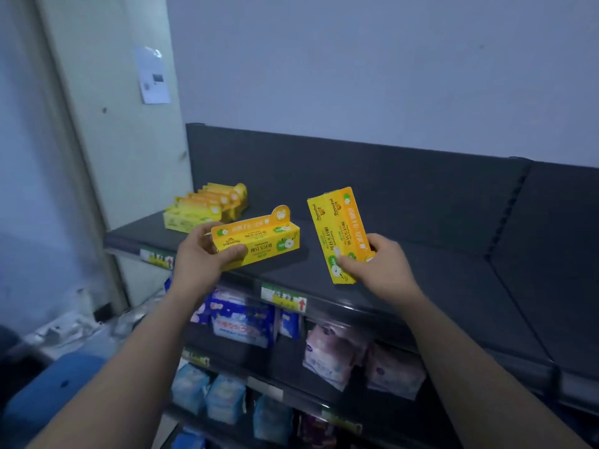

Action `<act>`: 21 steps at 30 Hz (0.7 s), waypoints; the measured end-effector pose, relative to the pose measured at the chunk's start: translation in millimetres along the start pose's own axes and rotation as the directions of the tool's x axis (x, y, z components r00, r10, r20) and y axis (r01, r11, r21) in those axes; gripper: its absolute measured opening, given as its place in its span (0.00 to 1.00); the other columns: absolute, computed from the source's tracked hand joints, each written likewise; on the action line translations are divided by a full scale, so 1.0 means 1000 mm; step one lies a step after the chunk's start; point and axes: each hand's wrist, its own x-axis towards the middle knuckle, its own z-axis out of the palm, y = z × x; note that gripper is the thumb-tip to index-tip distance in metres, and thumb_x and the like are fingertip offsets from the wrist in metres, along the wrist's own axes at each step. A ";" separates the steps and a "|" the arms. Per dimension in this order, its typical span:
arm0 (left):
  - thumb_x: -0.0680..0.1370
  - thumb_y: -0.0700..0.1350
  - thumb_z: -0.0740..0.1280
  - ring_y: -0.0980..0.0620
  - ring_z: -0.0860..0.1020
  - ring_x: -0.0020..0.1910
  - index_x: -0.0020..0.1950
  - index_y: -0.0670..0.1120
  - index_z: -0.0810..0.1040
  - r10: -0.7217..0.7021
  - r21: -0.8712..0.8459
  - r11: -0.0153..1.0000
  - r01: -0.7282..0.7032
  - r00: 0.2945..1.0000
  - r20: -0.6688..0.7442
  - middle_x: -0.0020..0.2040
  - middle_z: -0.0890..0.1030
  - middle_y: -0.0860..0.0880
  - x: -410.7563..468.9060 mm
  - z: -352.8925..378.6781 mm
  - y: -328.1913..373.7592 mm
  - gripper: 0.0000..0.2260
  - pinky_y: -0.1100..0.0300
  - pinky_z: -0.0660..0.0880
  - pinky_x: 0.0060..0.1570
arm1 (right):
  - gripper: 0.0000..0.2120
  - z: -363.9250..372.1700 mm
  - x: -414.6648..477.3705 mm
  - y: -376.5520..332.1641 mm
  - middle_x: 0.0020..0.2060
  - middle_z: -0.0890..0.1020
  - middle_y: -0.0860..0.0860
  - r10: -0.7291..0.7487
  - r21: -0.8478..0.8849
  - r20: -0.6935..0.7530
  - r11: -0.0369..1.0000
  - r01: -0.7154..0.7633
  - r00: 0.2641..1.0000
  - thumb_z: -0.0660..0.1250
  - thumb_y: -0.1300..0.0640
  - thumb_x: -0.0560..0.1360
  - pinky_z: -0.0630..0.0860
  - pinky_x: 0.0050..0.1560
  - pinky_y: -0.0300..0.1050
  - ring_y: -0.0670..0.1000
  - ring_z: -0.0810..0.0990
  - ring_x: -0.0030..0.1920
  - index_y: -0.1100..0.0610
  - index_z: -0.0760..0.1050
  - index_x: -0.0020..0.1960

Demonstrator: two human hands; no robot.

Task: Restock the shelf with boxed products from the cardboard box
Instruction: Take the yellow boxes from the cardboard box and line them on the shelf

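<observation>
A row of yellow boxes (204, 207) already stands at the shelf's (421, 270) left end; most of it, I judge, awaits filling. My left hand (201, 251) has its grip closed round a level box (259, 243) over the shelf; my right hand (385, 267) grips a tilted box (337, 234); the cardboard box is out of view.

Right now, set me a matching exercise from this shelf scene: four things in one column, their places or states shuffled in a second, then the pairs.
Things
1. left-hand box
2. right-hand box
3. row of yellow boxes
4. paper sheet

Places or states
A. stuck on the pillar
B. held on end, leaning, by its lower end
C. lined up at the left end of the shelf
D. held sideways by its left end

Pairs: 1-D, 2-B, 3-C, 4-A
</observation>
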 end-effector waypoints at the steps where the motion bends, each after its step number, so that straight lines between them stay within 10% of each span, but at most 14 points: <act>1: 0.69 0.36 0.75 0.50 0.81 0.49 0.62 0.47 0.72 -0.006 -0.003 1.000 0.006 1.000 -0.018 0.50 0.82 0.48 0.010 -0.008 -0.002 0.24 0.59 0.80 0.41 | 0.08 0.008 0.010 -0.003 0.41 0.84 0.44 -0.014 0.000 0.026 1.000 0.014 1.000 0.76 0.52 0.69 0.79 0.36 0.40 0.44 0.83 0.39 0.50 0.78 0.45; 11: 0.69 0.36 0.76 0.49 0.80 0.49 0.60 0.42 0.70 -0.074 0.048 0.995 0.083 0.983 -0.168 0.51 0.81 0.47 0.083 -0.073 -0.044 0.23 0.57 0.79 0.43 | 0.12 0.088 0.092 -0.017 0.42 0.83 0.46 -0.086 -0.025 0.190 0.995 0.093 0.978 0.76 0.50 0.69 0.82 0.41 0.47 0.46 0.83 0.40 0.52 0.78 0.47; 21: 0.70 0.33 0.73 0.46 0.80 0.49 0.60 0.39 0.72 -0.236 0.210 0.954 0.212 0.967 0.092 0.54 0.80 0.43 0.174 -0.141 -0.067 0.21 0.59 0.78 0.41 | 0.14 0.143 0.137 -0.044 0.41 0.83 0.47 -0.039 -0.063 0.215 0.997 0.053 0.976 0.77 0.50 0.68 0.77 0.35 0.40 0.45 0.82 0.39 0.55 0.78 0.47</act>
